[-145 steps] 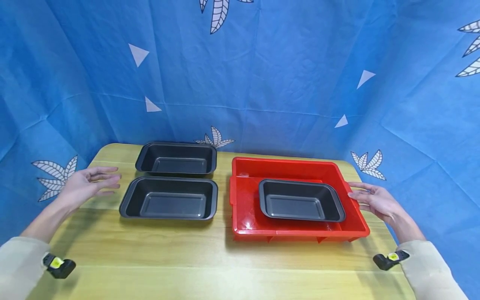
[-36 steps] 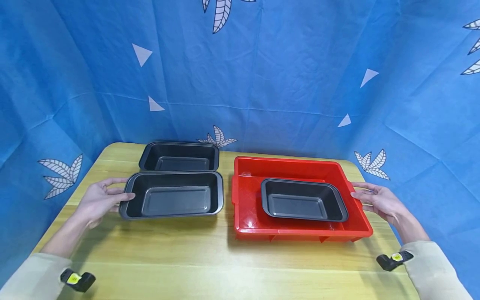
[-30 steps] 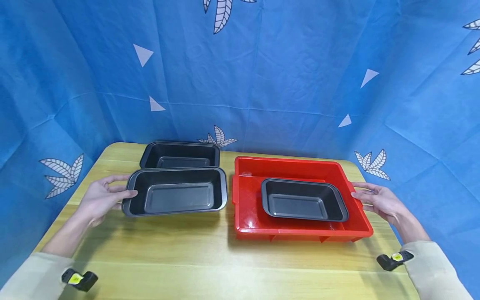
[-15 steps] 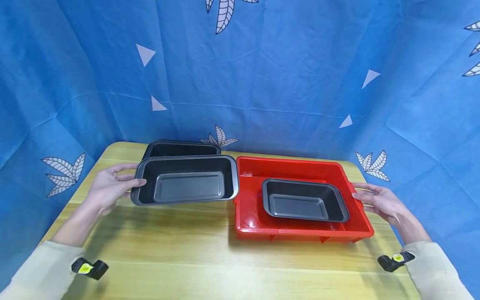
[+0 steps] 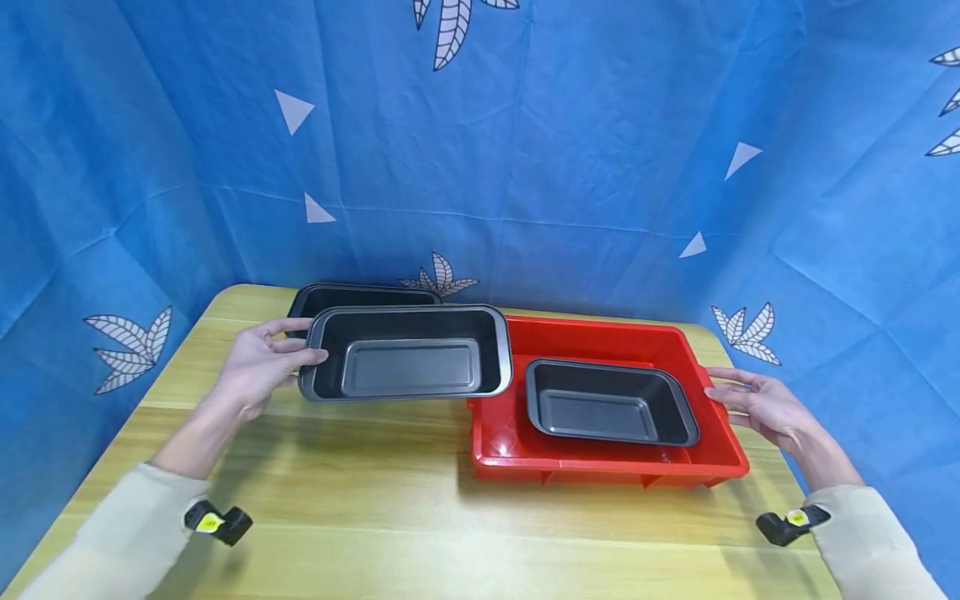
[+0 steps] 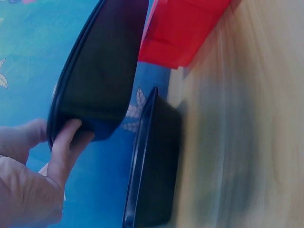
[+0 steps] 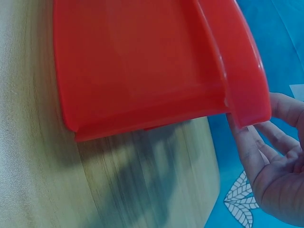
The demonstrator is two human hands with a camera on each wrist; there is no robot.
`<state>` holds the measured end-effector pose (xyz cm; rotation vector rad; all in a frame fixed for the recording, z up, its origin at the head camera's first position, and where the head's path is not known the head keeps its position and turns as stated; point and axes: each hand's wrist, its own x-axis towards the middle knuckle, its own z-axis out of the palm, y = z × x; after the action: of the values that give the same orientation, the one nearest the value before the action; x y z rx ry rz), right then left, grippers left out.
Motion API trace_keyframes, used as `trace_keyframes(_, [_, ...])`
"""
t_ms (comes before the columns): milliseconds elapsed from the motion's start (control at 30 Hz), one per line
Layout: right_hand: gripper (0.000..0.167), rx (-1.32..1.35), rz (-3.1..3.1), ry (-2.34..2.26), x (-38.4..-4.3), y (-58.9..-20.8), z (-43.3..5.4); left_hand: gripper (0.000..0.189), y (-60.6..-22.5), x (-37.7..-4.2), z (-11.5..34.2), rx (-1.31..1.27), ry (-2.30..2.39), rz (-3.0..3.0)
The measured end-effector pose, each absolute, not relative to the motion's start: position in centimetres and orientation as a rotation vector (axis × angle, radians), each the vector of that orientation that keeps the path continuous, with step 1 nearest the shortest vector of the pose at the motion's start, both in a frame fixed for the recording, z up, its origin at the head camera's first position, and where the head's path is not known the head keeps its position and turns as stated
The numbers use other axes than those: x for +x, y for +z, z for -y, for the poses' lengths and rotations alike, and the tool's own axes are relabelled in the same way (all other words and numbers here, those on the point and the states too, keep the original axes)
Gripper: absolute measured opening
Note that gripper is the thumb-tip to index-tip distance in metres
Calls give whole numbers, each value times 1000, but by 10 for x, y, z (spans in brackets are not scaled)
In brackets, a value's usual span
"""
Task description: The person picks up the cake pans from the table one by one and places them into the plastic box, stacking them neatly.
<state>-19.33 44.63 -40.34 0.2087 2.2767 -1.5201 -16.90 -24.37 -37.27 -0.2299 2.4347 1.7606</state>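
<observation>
My left hand [image 5: 258, 362] grips the left short rim of a black loaf pan [image 5: 411, 367], thumb inside and fingers beneath. The left wrist view shows this loaf pan [image 6: 102, 66] raised above the table, its fingertips against the end wall. Its right end overlaps the red plastic bin [image 5: 495, 461] in the head view. Inside the bin lies a second loaf pan [image 5: 596, 412]. My right hand [image 5: 761, 408] holds the bin's right rim. In the right wrist view, the right hand's fingers [image 7: 248, 147] reach under the red lip, with the thumb on the other side.
A third loaf pan [image 5: 367, 294] stands at the back left of the wooden table [image 5: 360, 508], partly hidden behind the held one. A blue cloth [image 5: 495, 150] with leaf prints hangs along the back and sides.
My left hand has reached in, gripped the front-left loaf pan, lifted it and carried it right towards the bin. The right hand and the bin have stayed put.
</observation>
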Motion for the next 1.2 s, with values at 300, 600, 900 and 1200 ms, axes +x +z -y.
trace_keyframes(300, [69, 197, -2267, -1544, -192, -404, -450, 68, -369, -175, 212, -172, 1944, -2297])
trace_keyframes(600, [71, 192, -2289, -1520, -191, -403, -448, 65, -366, -184, 185, -165, 1928, -2327])
trace_keyframes(900, [65, 189, -2280, -1532, -194, -405, -448, 63, -371, -191, 165, -200, 1955, -2283])
trace_keyframes(1200, [80, 199, -2303, -1492, -193, -404, -446, 61, -374, -196, 145, -224, 1929, -2272])
